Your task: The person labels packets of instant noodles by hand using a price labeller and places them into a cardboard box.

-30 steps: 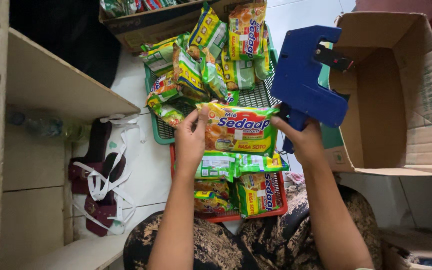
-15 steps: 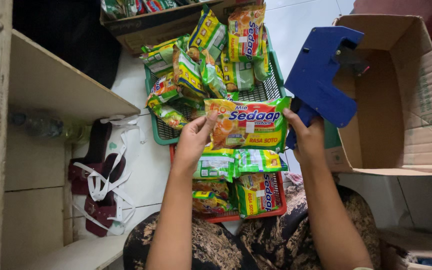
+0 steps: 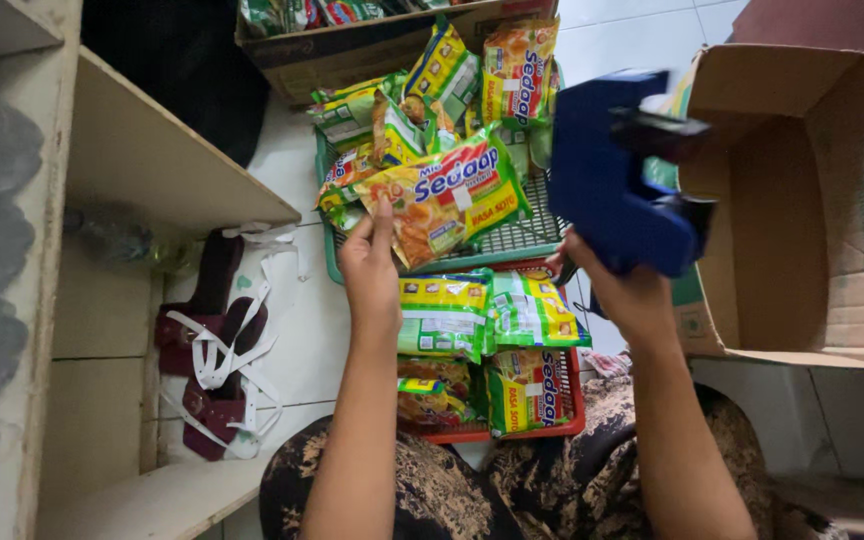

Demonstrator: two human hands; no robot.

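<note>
Your left hand [image 3: 370, 262] has its fingers [image 3: 384, 212] clamped on the lower left corner of a yellow-and-green plastic noodle packet [image 3: 449, 196], held tilted above the green wire basket [image 3: 512, 240] at 12 o'clock from your lap. Your right hand [image 3: 620, 290] is closed round the grip of a blue plastic price-label gun [image 3: 617, 175], raised just at 3 o'clock of the packet and not touching it. By the look of it, you are between stamps: packet presented, gun lifted off. The next move calls for the gun's nose to come down flat on a smooth part of the packet's face while your left hand keeps it taut. Below, at 6 o'clock, a red plastic tray [image 3: 552, 430] holds more packets lying flat; the open brown cardboard box [image 3: 832, 200] sits at 3 o'clock, and dark red sandals with white straps [image 3: 214, 340] lie on the floor at 9 o'clock.
</note>
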